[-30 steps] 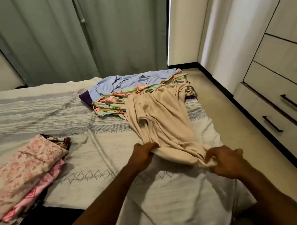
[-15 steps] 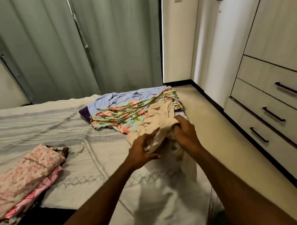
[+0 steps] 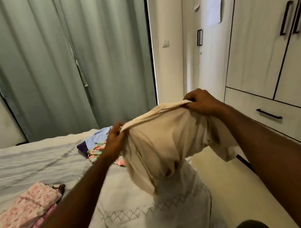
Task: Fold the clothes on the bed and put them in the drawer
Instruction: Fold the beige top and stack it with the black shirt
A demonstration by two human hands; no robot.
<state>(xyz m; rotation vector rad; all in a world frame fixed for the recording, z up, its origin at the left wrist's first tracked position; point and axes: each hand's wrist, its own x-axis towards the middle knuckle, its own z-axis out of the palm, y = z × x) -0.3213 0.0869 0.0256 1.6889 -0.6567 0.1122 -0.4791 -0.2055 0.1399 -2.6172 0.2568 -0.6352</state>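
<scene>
A beige garment point(image 3: 166, 141) hangs in the air above the bed's right side, held up by its top edge. My left hand point(image 3: 114, 138) pinches the left end of that edge. My right hand point(image 3: 202, 103) grips the right end, higher up. The cloth drapes down with a sleeve hanging at the right. Behind it on the bed point(image 3: 41, 159) lie a light blue garment point(image 3: 98, 136) and a floral garment point(image 3: 96, 153), partly hidden. The drawer point(image 3: 270, 115) with a dark handle is in the wardrobe at the right and is closed.
A stack of folded pink clothes point(image 3: 25, 210) sits at the bed's near left. Green curtains point(image 3: 69, 66) hang behind the bed. Wardrobe doors point(image 3: 275, 30) stand above the drawers. A strip of floor point(image 3: 224, 171) runs between bed and wardrobe.
Both hands gathered the beige garment from the bed and lifted it into the air, spreading its top edge apart. The view tilted upward.
</scene>
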